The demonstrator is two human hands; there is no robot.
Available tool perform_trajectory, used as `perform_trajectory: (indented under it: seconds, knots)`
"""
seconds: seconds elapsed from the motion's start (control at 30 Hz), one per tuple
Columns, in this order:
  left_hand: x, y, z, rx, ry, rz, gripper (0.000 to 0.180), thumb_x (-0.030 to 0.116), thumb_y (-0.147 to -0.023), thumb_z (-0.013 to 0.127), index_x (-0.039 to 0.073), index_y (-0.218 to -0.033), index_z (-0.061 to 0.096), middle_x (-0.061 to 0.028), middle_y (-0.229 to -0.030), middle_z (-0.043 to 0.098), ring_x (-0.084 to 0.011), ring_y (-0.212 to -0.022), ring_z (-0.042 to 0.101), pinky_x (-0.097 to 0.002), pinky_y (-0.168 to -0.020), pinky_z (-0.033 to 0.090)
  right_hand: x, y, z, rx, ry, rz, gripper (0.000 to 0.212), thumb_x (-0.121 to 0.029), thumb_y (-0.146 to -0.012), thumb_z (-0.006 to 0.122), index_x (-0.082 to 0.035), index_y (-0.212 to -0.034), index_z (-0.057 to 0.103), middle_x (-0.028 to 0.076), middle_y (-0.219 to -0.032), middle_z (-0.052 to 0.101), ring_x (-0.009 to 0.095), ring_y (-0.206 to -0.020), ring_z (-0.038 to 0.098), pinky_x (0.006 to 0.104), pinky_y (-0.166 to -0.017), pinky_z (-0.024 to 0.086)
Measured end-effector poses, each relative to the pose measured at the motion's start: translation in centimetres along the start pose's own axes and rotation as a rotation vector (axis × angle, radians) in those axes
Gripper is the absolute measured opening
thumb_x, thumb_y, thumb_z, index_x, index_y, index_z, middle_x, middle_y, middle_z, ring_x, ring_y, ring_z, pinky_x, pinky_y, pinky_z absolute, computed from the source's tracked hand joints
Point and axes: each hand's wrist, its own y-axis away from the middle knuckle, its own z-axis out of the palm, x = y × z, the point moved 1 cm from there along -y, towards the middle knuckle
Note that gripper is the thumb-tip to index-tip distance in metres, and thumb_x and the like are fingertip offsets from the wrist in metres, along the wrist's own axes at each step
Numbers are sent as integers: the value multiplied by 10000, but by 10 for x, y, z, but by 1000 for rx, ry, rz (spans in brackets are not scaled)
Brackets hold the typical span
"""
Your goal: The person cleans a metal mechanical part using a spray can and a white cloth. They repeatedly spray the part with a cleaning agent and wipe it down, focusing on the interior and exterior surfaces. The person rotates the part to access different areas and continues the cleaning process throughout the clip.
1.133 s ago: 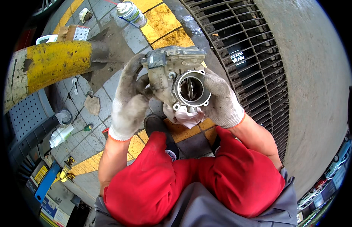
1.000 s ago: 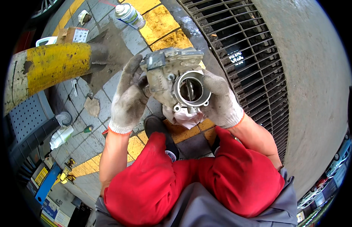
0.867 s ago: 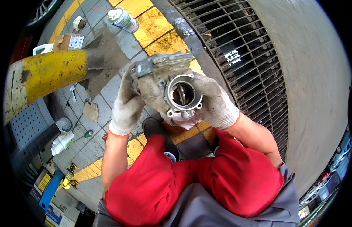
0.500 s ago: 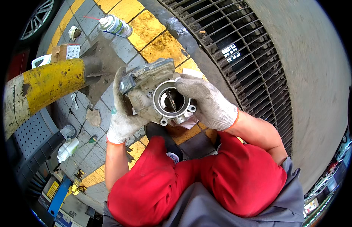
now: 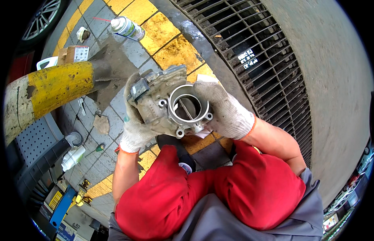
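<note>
Between my two gloved hands is a metal throttle body (image 5: pixel 155 108), held up over the floor in front of my knees. Its round bore faces me, and a plate on a shaft shows inside. My left hand (image 5: pixel 134 120), in a dirty white knit glove, is wrapped round the housing's left side, by a dark connector. My right hand (image 5: pixel 223 106), gloved the same way, grips the right side, its thumb at the bore's rim. The fingers of both hands are partly hidden behind the part. Some white paper or cloth (image 5: pixel 207 78) shows just behind it.
A spray can (image 5: pixel 128 28) with a red straw stands on the tiles ahead. A yellow curved post (image 5: pixel 60 82) rises at left, near a small carton (image 5: pixel 74 54). The drain grate (image 5: pixel 251 52) runs along the right. A plastic cart (image 5: pixel 38 138) stands at left.
The throttle body has tilted and shifted slightly right, both hands moving with it. The plate inside, partly open before, now covers more of the bore.
</note>
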Motion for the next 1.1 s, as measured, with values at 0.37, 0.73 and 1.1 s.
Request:
perform_trajectory:
  seconds: [0.37,0.73,1.1]
  knots:
    - [31,-25,14,9,332,134,1210,-93,-705,895,62,-1694,215,-156,-1533,551,-301,-1381,603,-457,-1174,523,11,-15,-9,-131,-736,428,810,-722,-1076,432,-62,-1532,542,185,-1173,755,308,-897,758,354,-643,619]
    - [77,-34,16,202,-306,17,636,302,-890,902,39,-1411,647,-102,-1282,725,-155,-1165,692,-335,-988,572,15,-24,-15,-143,-781,336,746,-648,-1099,426,-29,-1494,555,203,-1154,760,310,-865,762,365,-642,633]
    - [67,-42,0,128,-59,-157,513,378,-1019,728,21,-1384,685,-82,-1046,785,-98,-847,707,-274,-713,575,16,-19,-12,-187,-803,329,685,-575,-1122,420,3,-1457,568,221,-1136,764,313,-833,767,376,-641,648]
